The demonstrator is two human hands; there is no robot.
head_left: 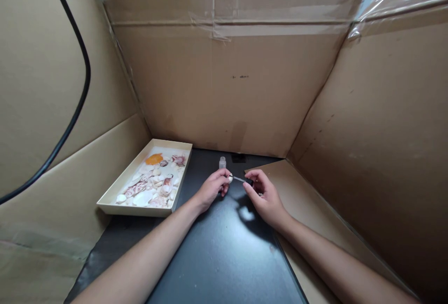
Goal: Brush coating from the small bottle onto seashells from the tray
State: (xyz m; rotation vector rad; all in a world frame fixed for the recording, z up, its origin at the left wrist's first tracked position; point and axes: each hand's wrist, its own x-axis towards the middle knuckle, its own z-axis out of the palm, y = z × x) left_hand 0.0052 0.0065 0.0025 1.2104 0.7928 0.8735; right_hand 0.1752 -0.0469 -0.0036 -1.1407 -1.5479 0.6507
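Observation:
My left hand [214,187] pinches a small white shell [230,178] between thumb and fingers, above the dark table. In my right hand [264,196] is a brush applicator [239,179] with a black cap and a thin pale stem. The stem points left, and its tip is at the shell; whether it touches cannot be made out. Just beyond my left hand stands a small clear bottle [222,162], upright with its neck uncovered. Fingers hide part of the shell and of the black cap.
At the left, a shallow cream tray [136,211] holds several shells and an orange scallop-like shell [154,159]. Cardboard walls [224,89] surround the dark table [224,257]. A flat cardboard piece [308,201] lies along the right. A black cable [86,71] hangs at the upper left.

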